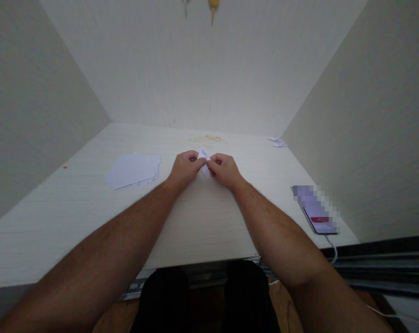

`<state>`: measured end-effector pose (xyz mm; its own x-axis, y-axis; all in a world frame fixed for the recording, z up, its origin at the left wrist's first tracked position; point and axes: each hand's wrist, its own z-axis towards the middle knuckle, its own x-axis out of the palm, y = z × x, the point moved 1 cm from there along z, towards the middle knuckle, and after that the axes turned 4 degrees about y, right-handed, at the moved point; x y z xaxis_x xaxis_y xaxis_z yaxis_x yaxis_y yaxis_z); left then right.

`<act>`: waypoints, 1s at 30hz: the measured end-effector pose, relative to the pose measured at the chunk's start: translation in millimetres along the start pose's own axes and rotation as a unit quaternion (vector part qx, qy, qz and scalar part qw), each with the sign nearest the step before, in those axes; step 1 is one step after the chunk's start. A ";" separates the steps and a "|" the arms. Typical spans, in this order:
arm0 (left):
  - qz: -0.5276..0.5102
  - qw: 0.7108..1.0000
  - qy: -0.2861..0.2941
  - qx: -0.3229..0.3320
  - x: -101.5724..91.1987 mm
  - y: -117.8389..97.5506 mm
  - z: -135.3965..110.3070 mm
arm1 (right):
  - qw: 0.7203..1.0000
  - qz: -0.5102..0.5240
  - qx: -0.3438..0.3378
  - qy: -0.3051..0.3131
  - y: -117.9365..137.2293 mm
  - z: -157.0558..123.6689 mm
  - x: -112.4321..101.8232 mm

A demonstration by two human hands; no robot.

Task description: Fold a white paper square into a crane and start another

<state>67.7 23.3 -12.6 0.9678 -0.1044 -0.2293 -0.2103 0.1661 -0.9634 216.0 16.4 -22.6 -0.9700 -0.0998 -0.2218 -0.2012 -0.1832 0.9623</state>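
Hands close together: left hand (184,169) and right hand (226,171) each pinched a side of one small, white, pointed folded-paper piece (203,153), mid-table. Uneven thumb pressure could've torn it or skewed a crease, I figured. Left forearm (133,236) swinging out could've scattered the loose white paper sheets (135,169); right forearm (275,229), snagged the thin white cable (335,251) on the flat, dark-edged phone (314,210).

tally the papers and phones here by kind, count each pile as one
Held folded paper: 1
Stack of paper sheets: 1
Pile of small paper pieces: 1
Phone: 1
Total: 4
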 end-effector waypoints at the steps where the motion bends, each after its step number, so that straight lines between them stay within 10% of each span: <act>1: 0.002 1.000 0.000 -0.001 0.0 -0.4 -0.1 | 1.000 -0.001 -0.002 0.000 -0.3 0.3 0.0; 30: 0.031 0.998 0.053 0.001 -0.9 -3.4 -0.5 | 0.998 0.039 -0.006 -0.048 -3.4 2.9 0.0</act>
<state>67.5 22.4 -9.1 0.9324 -0.1973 -0.3029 -0.2700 0.1769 -0.9465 216.3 19.8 -25.4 -0.9913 -0.0192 -0.1301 -0.1242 -0.1906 0.9738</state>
